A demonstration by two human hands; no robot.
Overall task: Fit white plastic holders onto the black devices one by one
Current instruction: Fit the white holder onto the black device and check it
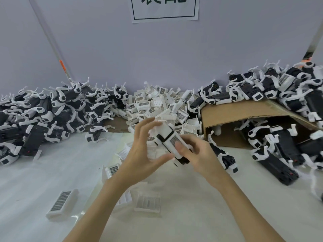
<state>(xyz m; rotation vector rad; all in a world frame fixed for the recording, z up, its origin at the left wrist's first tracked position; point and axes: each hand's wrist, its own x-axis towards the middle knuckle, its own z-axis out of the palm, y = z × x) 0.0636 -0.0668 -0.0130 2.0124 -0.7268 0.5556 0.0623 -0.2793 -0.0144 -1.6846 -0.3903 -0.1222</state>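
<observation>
A black device [181, 159] with a white plastic holder [170, 137] on it is held in the air over the middle of the table. My right hand [197, 154] grips it from the right, thumb on the holder's grille. My left hand [142, 151] is at its left side with fingers spread and nearly straight, fingertips touching the holder's top end and thumb near its lower part. Loose white holders [157, 105] are heaped against the wall behind. Single holders lie near me, one [61, 203] at the left and another [148, 201] below my left forearm.
Piles of black devices with white parts fill the left [43, 116] and right [288, 137] sides of the table. A bent cardboard sheet [244, 112] arches over some devices at the right. A grey wall with a paper sign [164, 7] stands behind.
</observation>
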